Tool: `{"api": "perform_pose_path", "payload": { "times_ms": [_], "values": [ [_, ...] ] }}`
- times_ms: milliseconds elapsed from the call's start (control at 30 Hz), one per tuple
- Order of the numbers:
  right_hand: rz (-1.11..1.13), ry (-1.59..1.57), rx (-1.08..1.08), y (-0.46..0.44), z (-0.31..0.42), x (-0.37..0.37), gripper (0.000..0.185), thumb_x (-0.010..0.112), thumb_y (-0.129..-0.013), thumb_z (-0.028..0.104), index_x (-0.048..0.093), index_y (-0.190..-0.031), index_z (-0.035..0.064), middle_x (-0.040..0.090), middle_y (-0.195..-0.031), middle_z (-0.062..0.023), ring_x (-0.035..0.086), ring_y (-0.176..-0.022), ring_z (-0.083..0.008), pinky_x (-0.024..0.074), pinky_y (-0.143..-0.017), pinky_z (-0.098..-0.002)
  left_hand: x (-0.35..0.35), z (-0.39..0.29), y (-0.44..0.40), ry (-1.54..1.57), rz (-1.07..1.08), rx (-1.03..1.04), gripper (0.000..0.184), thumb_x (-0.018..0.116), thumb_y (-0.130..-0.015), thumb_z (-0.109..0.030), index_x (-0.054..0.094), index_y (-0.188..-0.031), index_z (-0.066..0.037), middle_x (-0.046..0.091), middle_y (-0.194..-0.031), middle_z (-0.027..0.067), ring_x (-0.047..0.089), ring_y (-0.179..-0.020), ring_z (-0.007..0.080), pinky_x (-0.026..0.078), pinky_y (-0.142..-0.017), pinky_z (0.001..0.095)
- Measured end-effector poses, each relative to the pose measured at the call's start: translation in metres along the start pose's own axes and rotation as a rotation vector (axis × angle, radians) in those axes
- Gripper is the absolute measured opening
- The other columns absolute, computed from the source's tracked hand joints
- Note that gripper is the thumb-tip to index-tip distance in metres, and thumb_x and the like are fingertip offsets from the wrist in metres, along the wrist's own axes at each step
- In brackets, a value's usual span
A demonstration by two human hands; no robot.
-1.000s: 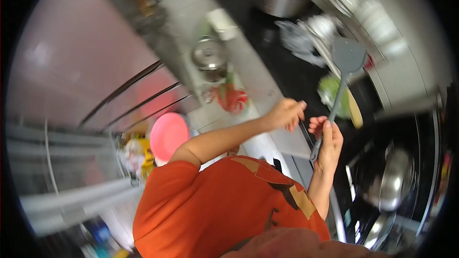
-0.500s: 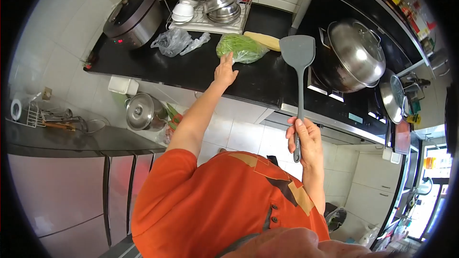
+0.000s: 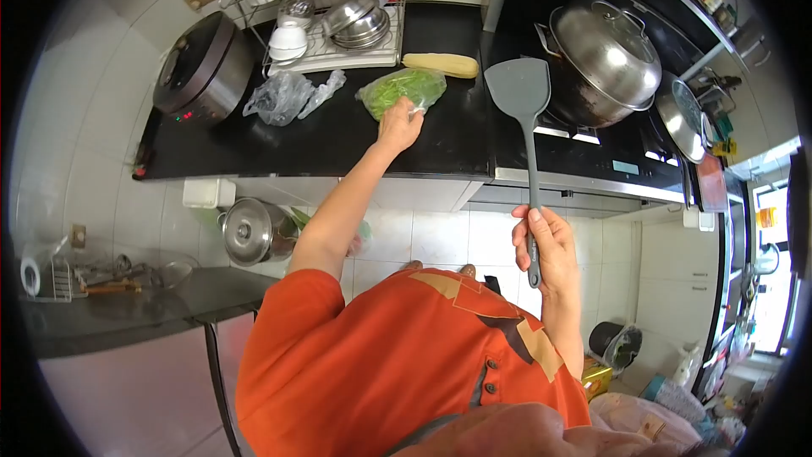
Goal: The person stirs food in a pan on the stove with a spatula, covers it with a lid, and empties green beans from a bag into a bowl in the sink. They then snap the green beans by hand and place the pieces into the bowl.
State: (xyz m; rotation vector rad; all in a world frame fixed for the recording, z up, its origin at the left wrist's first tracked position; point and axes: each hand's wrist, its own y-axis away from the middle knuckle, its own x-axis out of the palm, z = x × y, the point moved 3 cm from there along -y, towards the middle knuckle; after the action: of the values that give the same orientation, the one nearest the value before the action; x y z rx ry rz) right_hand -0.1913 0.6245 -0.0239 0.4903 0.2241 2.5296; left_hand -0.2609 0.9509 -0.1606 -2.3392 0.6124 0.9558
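Note:
My left hand (image 3: 399, 125) reaches across the black counter, its fingers curled onto the near end of a clear plastic bag of green leafy vegetables (image 3: 404, 91). The bag lies on the counter, and the fingertips are partly hidden against it. Behind the bag rests a long pale-yellow vegetable (image 3: 441, 64), perhaps peeled. Raised in my right hand (image 3: 548, 241) is a grey spatula (image 3: 520, 89). The fingers wrap round its handle, and its broad blade points up toward the gap between the bag and the stove.
On the stove at right sits a lidded steel wok (image 3: 605, 59), with a lidded pan (image 3: 681, 118) beyond it. A crumpled plastic bag (image 3: 279, 97), a rice cooker (image 3: 203, 68) and a dish rack (image 3: 338, 59) stand left. A lidded pot (image 3: 251, 233) sits lower left.
My left hand's fingers have gone from lying stretched on the vegetable bag to curling onto its near end. The spatula stays raised in my right hand. The view has shifted somewhat.

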Motion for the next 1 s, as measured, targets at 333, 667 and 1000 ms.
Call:
{"api": "perform_pose_path", "payload": {
  "times_ms": [333, 667, 1000],
  "values": [
    [-0.307, -0.009, -0.126, 0.047, -0.006, -0.011, 0.028, 0.046, -0.097, 0.022, 0.057, -0.101, -0.0027, 0.056, -0.065, -0.0049, 0.047, -0.044, -0.0079, 0.0361, -0.043, -0.0209, 0.012, -0.166, 0.070, 1.000, 0.563, -0.166, 0.014, 0.063, -0.084, -0.010, 0.053, -0.087, -0.001, 0.061, -0.074, 0.0095, 0.061, -0.055, 0.0125, 0.049, -0.047, 0.0231],
    [-0.573, -0.156, -0.278, 0.192, -0.003, -0.142, 0.027, 0.045, -0.098, 0.024, 0.057, -0.099, 0.0003, 0.056, -0.066, -0.0046, 0.044, -0.042, -0.0079, 0.0350, -0.042, -0.0204, 0.133, -0.369, 0.200, 1.121, 1.224, -0.081, 0.009, 0.063, -0.080, -0.007, 0.057, -0.083, 0.000, 0.061, -0.073, 0.0070, 0.060, -0.058, 0.0107, 0.050, -0.050, 0.0208],
    [-0.753, -0.277, -0.363, 0.336, 0.007, -0.326, 0.028, 0.044, -0.097, 0.023, 0.056, -0.099, -0.0021, 0.054, -0.065, -0.0048, 0.045, -0.042, -0.0088, 0.0344, -0.039, -0.0217, 0.241, -0.558, 0.307, 0.972, 1.392, -0.146, 0.009, 0.062, -0.080, -0.009, 0.054, -0.080, -0.005, 0.057, -0.064, 0.0045, 0.052, -0.046, 0.0108, 0.041, -0.041, 0.0217]
  ]
}}
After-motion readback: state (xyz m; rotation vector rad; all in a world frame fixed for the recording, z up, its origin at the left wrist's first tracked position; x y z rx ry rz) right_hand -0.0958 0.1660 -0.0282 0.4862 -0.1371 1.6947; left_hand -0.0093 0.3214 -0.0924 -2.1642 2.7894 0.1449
